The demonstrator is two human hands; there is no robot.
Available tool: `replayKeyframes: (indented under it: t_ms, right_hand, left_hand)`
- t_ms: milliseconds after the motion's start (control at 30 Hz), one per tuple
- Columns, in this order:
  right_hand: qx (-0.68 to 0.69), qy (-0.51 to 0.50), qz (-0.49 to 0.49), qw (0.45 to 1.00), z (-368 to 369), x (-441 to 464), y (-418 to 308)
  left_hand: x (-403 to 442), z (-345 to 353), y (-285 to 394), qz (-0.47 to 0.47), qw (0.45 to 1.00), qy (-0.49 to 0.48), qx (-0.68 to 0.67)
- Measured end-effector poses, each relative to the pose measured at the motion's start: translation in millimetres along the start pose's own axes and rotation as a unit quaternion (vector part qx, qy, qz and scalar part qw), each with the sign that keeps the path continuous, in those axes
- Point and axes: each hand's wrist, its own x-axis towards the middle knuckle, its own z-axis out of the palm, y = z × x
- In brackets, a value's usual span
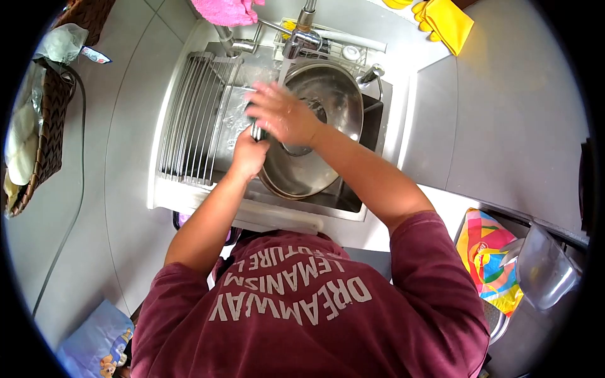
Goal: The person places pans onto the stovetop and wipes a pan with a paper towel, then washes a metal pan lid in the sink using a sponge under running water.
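In the sink, my left hand [251, 154] is closed around a slim dark and silver item [258, 131], its upper end partly covered by my right hand [285, 116]. The kind of item does not show. My right hand is stretched out flat over it, wet and smeared at the fingertips, and whether it touches the item I cannot tell. Beside both hands sits a large round steel pan [343, 107] with a smaller round thing [318, 110] inside it, partly hidden by my right wrist. Water splashes to the left of my hands, below the chrome faucet [302, 39].
A roll-up drying rack [192, 120] lies across the sink's left side. Behind the sink stand a wire caddy [343, 50] and a pink cloth [227, 9]. Yellow gloves [446, 25] lie at the back right. A woven basket [53, 126] stands on the left counter.
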Motion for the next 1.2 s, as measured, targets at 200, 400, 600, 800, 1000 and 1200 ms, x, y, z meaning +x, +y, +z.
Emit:
replayKeyframes:
  t_ms: [200,400,600,800,1000,1200]
  right_hand:
    - [-0.182,0.184,0.161,0.952,7.1,3.6,45.3]
    - [-0.128,-0.051,0.186,0.973,-6.6,17.6,28.2]
    - [-0.127,0.068,0.407,0.902,-43.9,-14.0,98.6]
    - [-0.169,-0.11,0.211,0.956,-32.2,32.4,53.2]
    - [-0.038,-0.011,0.064,0.997,-3.3,37.9,3.3]
    - [-0.205,0.027,0.181,0.961,-14.3,13.9,37.5]
  left_hand:
    - [-9.4,12.6,1.7,0.018,0.998,0.057,-0.024]
    - [-9.5,5.7,-1.8,0.009,1.0,0.022,-0.01]
    - [-31.3,0.8,-2.7,0.023,0.999,0.035,-0.016]
    - [-5.3,-8.2,25.1,-0.081,0.993,-0.083,-0.015]
    - [23.5,-14.3,38.2,0.046,0.966,-0.047,0.248]
    - [7.2,-12.0,35.5,0.034,0.987,0.026,0.154]
